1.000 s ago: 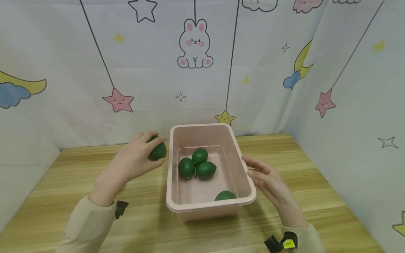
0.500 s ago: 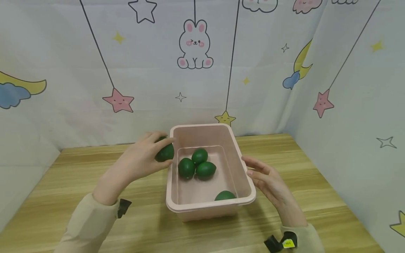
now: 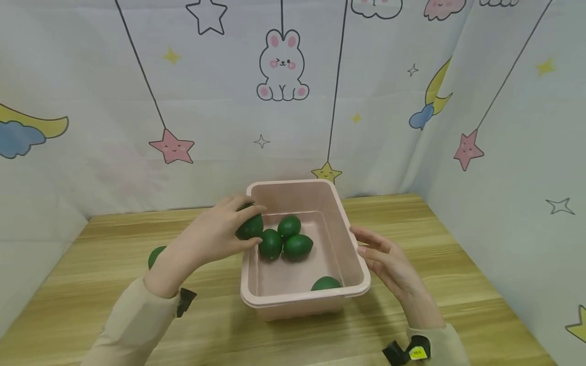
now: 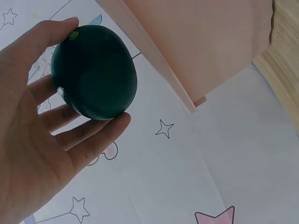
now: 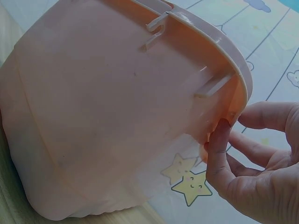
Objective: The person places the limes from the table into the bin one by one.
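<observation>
My left hand point(image 3: 220, 229) grips a dark green lime point(image 3: 251, 227) over the left rim of a pink plastic bin point(image 3: 293, 300). In the left wrist view the lime point(image 4: 96, 72) sits between thumb and fingertips, a pale stem spot near the thumb. Inside the bin, several limes point(image 3: 297, 247) lie, a cluster at the left and one point(image 3: 326, 283) partly hidden by the near wall. With its fingertips my right hand point(image 3: 389, 262) holds the bin's right rim, which the right wrist view shows from outside, thumb point(image 5: 218, 149) under the lip.
Another lime point(image 3: 155, 255) lies on the wooden table point(image 3: 435, 264), partly hidden behind the left forearm. White cloth point(image 3: 206, 91) printed with stars and a rabbit hangs behind the table and along its right side.
My left hand has carried its lime rightward, from beside the bin to over its left rim. A lime on the table now shows behind the left forearm. The right hand stays put.
</observation>
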Motion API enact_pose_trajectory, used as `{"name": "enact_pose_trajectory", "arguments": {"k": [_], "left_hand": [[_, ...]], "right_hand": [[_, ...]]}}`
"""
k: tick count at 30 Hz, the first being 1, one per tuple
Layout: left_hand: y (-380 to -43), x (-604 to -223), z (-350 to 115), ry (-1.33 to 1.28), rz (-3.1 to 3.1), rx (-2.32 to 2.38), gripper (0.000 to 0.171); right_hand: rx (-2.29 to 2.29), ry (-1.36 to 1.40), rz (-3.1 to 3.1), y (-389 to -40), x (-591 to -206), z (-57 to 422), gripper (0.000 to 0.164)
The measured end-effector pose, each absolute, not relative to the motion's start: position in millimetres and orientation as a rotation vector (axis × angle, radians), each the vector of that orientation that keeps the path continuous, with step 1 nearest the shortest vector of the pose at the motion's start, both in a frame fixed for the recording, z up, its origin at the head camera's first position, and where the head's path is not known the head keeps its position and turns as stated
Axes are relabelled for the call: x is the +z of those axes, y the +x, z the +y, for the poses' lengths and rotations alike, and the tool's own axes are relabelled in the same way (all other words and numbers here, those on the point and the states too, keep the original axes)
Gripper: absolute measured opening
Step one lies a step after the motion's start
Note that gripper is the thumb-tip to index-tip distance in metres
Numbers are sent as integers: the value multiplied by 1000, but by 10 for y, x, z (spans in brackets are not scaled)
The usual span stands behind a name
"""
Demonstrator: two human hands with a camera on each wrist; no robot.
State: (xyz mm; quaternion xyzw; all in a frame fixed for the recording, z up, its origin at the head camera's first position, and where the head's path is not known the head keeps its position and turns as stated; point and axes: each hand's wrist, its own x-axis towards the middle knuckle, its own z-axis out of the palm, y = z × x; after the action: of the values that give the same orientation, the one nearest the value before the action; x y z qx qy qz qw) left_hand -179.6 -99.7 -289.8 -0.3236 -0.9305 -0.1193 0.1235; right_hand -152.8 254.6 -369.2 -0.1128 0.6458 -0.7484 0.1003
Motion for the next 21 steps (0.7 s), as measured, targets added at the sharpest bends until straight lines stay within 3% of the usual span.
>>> {"name": "enact_pose_trajectory", "arguments": {"k": [21], "left_hand": [[-1756,-2899,-761,-1164,-2719,-386,51]], "right_hand": [[-2209,-301,1909,-1559,-3716,2550,46]]}}
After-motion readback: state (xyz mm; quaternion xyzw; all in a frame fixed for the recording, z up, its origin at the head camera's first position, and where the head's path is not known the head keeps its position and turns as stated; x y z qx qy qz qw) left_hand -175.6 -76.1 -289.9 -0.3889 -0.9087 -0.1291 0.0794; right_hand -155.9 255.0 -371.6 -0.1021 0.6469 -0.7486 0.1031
